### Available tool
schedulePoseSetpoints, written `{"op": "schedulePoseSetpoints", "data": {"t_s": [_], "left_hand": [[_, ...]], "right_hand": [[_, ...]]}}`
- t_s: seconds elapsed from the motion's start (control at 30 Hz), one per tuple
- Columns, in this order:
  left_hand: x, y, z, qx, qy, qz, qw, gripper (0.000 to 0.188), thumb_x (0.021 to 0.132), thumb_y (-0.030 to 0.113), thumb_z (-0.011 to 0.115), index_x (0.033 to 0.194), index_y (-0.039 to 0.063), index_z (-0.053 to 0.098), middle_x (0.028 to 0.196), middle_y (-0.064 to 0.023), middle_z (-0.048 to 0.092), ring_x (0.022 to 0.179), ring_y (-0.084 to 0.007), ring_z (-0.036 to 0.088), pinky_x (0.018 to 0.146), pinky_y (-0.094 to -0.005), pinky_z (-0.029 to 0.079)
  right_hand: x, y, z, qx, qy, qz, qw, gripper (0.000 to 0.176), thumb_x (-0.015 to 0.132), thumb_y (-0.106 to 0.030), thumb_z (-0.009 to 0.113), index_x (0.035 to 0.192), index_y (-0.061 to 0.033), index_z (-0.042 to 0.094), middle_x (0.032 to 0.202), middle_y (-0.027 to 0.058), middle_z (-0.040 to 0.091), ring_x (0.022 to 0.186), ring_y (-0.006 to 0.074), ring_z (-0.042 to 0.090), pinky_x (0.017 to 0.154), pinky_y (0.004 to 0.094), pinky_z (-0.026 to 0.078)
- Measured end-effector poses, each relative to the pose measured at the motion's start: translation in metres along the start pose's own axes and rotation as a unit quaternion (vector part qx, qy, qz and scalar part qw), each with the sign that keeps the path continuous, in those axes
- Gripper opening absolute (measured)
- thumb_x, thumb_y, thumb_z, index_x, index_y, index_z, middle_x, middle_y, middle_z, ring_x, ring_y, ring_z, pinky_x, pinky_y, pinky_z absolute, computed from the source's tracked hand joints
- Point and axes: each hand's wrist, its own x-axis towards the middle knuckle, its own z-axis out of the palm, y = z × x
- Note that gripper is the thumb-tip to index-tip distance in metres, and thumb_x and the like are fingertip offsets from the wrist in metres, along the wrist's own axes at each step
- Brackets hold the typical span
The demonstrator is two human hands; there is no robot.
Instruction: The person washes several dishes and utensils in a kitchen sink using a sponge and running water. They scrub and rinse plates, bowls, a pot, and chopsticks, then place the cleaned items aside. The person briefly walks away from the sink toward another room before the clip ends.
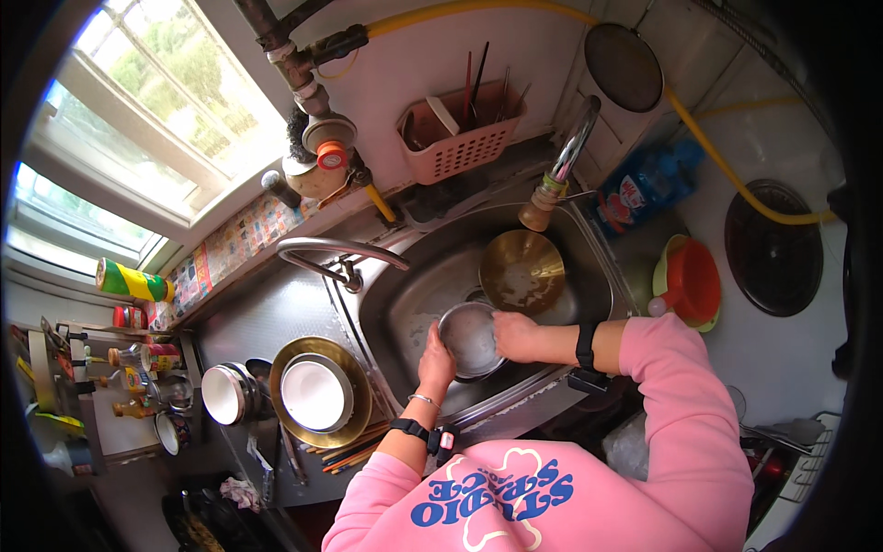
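Over the stainless steel sink [407, 310], both hands hold a round bowl [472, 339] with cloudy, wet-looking contents. My left hand [437, 359] grips the bowl's left rim, fingers along its side. On the opposite rim is my right hand [516, 337], its fingers curled over the edge; whether it also holds a cloth cannot be told. Just behind the bowl, a gold-coloured metal basin [522, 272] with some suds or water rests in the sink. A brown-tipped faucet [535, 215] points down above that basin.
A curved steel tap [345, 245] reaches over the sink's left side. On the left counter sit white bowls in a gold-coloured dish [281, 407], more stacked bowls [222, 395] and chopsticks [352, 445]. A pink basket [469, 148] holds utensils; blue detergent bottles [624, 200] and a red dipper [693, 276] stand right.
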Motion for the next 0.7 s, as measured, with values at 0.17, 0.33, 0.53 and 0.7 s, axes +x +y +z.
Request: {"op": "schedulePoseSetpoints", "data": {"t_s": [0.17,0.33,0.53,0.7], "left_hand": [[0.007,-0.002,0.002,0.032,-0.016,-0.001,0.999,0.058,0.084,0.005,0.041,0.138,0.012,0.023,0.126,-0.0251,0.049,0.093,-0.0442,0.059,0.079,-0.0518,0.048],[0.005,-0.003,0.005,0.004,0.021,0.009,1.000,0.054,0.085,0.009,0.042,0.135,0.009,0.023,0.111,-0.0307,0.056,0.090,-0.0474,0.058,0.077,-0.0543,0.047],[0.003,0.001,0.004,-0.010,0.025,-0.002,1.000,0.054,0.086,0.011,0.043,0.136,0.010,0.022,0.104,-0.0294,0.059,0.090,-0.0481,0.058,0.078,-0.0537,0.047],[0.004,-0.002,0.005,0.001,-0.008,-0.029,1.000,0.048,0.088,0.012,0.042,0.134,0.009,0.027,0.123,-0.0247,0.051,0.094,-0.0457,0.058,0.080,-0.0512,0.048]], "right_hand": [[0.043,0.021,0.029,-0.152,0.231,0.036,0.960,0.026,0.085,-0.025,0.049,0.093,-0.0176,0.073,0.105,0.0031,0.067,0.117,0.0219,0.048,0.112,0.0394,0.019],[0.093,-0.013,0.051,0.066,-0.158,0.021,0.985,0.027,0.084,-0.024,0.054,0.103,-0.0153,0.070,0.113,0.0075,0.064,0.111,0.0212,0.056,0.101,0.0401,0.034],[0.112,-0.020,0.033,0.296,-0.043,0.032,0.954,0.033,0.083,-0.024,0.054,0.109,-0.0088,0.066,0.113,0.0095,0.063,0.103,0.0280,0.060,0.090,0.0392,0.044],[0.096,-0.002,0.029,0.267,0.066,0.161,0.948,0.035,0.085,-0.026,0.051,0.112,-0.0095,0.064,0.114,0.0132,0.062,0.105,0.0261,0.059,0.090,0.0377,0.045]]}}
